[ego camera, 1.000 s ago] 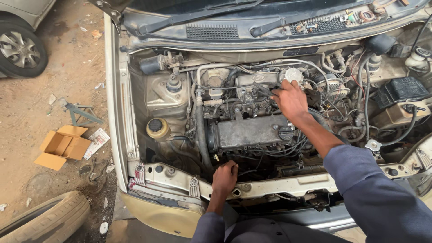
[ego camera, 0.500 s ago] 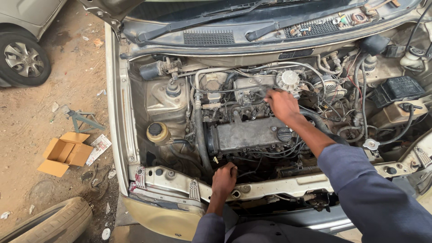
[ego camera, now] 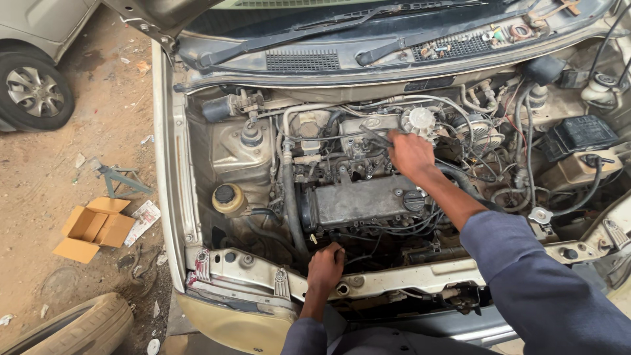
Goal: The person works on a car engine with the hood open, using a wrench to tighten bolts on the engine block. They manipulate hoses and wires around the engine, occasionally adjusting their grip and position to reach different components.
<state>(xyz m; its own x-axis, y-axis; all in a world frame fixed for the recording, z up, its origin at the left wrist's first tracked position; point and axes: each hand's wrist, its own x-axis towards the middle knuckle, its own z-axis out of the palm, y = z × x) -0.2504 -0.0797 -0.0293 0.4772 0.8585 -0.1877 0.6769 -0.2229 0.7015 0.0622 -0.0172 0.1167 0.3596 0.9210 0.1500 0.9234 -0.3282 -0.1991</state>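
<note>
**Both hands inside a crowded engine bay**

The left hand [ego camera: 327,261] is rested on the front crossmember [ego camera: 394,279], fingers curled over its edge. The right hand [ego camera: 411,154] is laid among hoses behind the valve cover [ego camera: 358,200], beside the white distributor cap [ego camera: 419,120]; whether anything is gripped cannot be told. Little free room is left between wiring and pipes. A cardboard box [ego camera: 95,228] and tyre [ego camera: 79,329] lie on the ground beside the car.
</note>
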